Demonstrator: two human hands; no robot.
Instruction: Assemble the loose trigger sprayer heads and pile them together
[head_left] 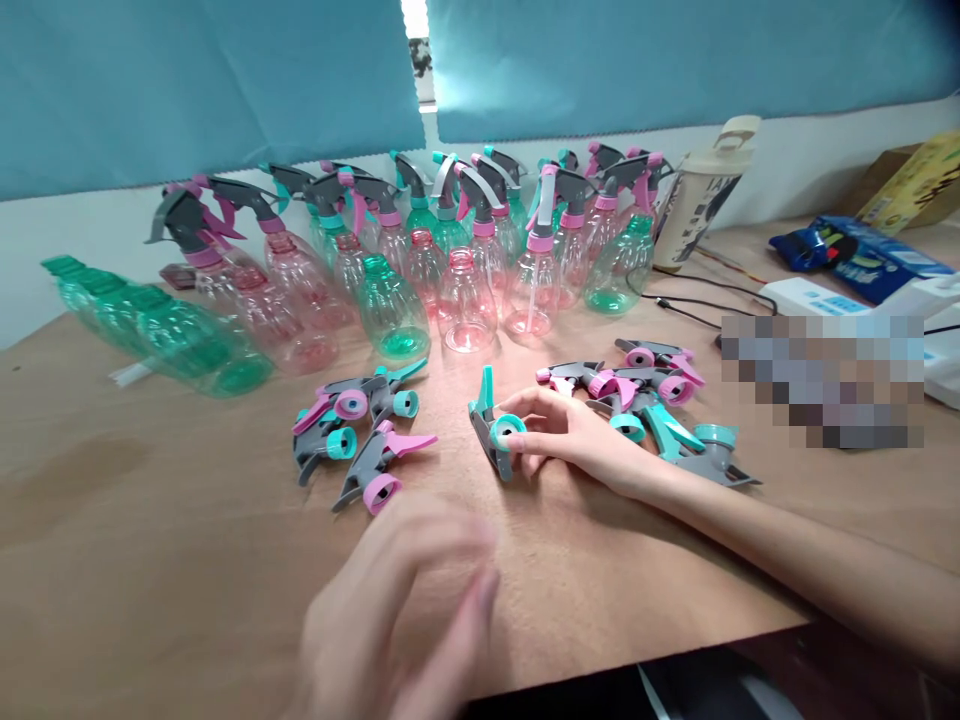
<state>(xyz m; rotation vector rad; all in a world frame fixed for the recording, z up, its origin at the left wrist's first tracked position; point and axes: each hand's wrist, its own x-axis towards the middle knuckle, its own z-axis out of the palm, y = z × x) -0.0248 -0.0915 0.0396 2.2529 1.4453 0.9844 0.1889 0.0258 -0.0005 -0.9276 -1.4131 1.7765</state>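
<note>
At twelve o'clock, capped bottles point(531, 290) are lined up, bare bottles point(469, 310) left; a spray head point(497, 438) is grasped by the right hand point(559, 428), the left hand's point(394, 605) grip released.

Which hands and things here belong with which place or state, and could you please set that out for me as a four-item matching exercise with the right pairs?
Column one
1. Right hand
2. Left hand
3. Cream tumbler
4. Blue packet

Column two
A. Blurred, at the near side of the table
B. At the far right, in front of a yellow package
C. Holding a teal-collared spray head
D. Just right of the cluster of pink and green bottles

Right pairs: 1-C; 2-A; 3-D; 4-B
</note>
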